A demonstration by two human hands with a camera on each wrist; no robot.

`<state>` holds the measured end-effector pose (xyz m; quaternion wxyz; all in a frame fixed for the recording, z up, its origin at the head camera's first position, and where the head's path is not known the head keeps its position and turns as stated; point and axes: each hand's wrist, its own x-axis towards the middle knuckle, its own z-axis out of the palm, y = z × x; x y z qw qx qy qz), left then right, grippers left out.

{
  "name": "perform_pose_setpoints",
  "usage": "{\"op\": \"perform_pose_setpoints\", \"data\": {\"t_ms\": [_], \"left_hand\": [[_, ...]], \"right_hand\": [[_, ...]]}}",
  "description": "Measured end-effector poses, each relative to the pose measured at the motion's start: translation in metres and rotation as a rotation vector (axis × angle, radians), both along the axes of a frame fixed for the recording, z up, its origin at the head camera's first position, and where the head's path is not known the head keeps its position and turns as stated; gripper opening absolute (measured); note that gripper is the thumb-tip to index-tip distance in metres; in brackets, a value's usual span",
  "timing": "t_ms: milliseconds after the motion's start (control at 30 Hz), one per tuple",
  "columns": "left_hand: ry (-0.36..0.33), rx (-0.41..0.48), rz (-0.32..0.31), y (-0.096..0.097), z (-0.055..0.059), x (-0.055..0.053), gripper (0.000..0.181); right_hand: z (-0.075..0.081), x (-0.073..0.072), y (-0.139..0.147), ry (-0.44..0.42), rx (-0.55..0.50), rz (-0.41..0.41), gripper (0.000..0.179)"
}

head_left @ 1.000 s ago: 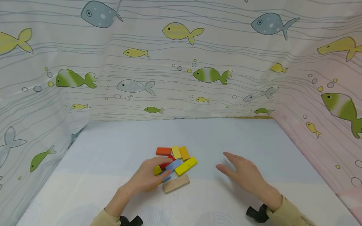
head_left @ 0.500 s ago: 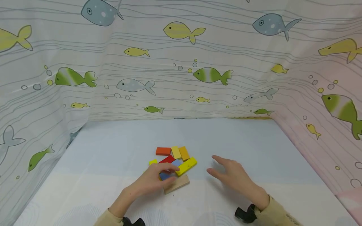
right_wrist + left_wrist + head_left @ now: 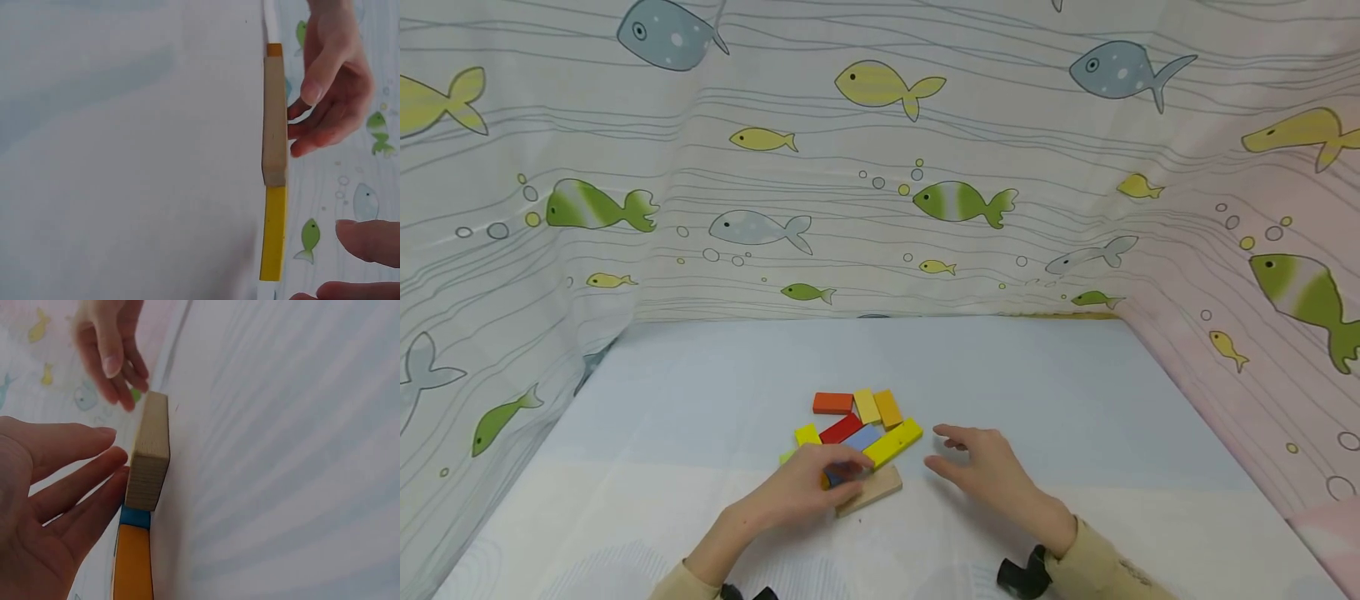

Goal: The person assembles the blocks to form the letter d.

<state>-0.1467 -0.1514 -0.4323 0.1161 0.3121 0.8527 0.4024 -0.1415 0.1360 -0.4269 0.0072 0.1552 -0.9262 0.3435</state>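
Note:
My left hand [image 3: 805,487] hovers low over a cluster of toy blocks, fingers loosely bent, gripping nothing. Its thumb overlaps a plain wooden block [image 3: 880,490]; in the left wrist view its fingertips lie right beside that wooden block [image 3: 149,450]. Partly under the fingers are a blue block [image 3: 835,477] and the near end of a long yellow block [image 3: 895,442]. To the right of the cluster, my right hand [image 3: 992,475] holds nothing, thumb and fingers apart, pointing at the yellow block's far end.
Behind lie a red block [image 3: 841,428], an orange-red block [image 3: 832,403], a pale yellow block [image 3: 867,407] and an orange-yellow block [image 3: 888,409]. A small yellow block [image 3: 807,434] sits left. Fish-patterned cloth [image 3: 850,183] hangs around the white table [image 3: 1037,375].
My right hand has moved left toward the blocks. My left hand has shifted slightly right and nearer over the wooden block, uncovering the red and small yellow blocks.

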Motion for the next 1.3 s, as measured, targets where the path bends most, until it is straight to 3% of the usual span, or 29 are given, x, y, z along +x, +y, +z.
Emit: {"op": "perform_pose_setpoints", "data": {"t_ms": [333, 567, 733, 1033, 1300], "left_hand": [[-0.004, 0.006, -0.019, 0.002, -0.001, 0.003, 0.023], [-0.02, -0.016, -0.037, 0.003, 0.0, 0.007, 0.027], [-0.063, -0.016, -0.053, 0.005, 0.0, 0.01, 0.035], [-0.222, 0.097, -0.1, 0.009, -0.006, 0.01, 0.043], [-0.249, 0.084, -0.14, 0.009, -0.006, 0.01, 0.048]], "right_hand": [[-0.01, -0.005, -0.01, -0.008, -0.043, 0.043, 0.045], [-0.015, -0.008, -0.015, -0.002, 0.001, 0.027, 0.05], [-0.018, -0.009, -0.019, 0.018, 0.029, 0.015, 0.052], [-0.022, -0.011, -0.026, 0.043, 0.025, -0.006, 0.061], [-0.028, -0.015, -0.028, 0.065, 0.027, -0.004, 0.068]]}}
